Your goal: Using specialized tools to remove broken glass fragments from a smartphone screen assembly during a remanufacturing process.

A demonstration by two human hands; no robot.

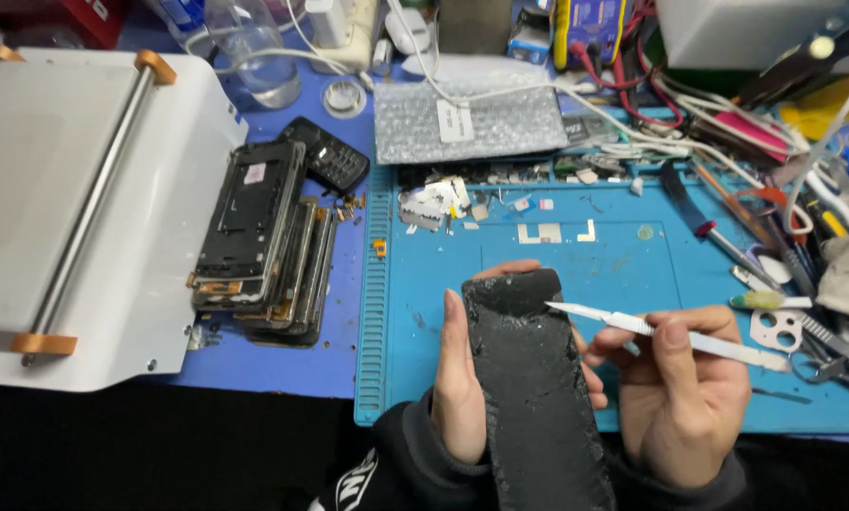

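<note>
Over the blue mat's (pixel 632 255) near edge, the left hand (pixel 462 378) grips a black panel (pixel 538 378); the right hand (pixel 680 388) pinches a blade (pixel 632 325), tip touching its right edge. Scraping seems underway, calling for a shallow angle.

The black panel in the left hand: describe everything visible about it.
The black panel is a long, flat, matte slab with rounded top corners and a rough, crumbled surface. It stands lengthwise over the blue work mat, its lower end running out of frame. The left hand grips its left edge; the scalpel in the right hand touches its upper right edge.
</note>
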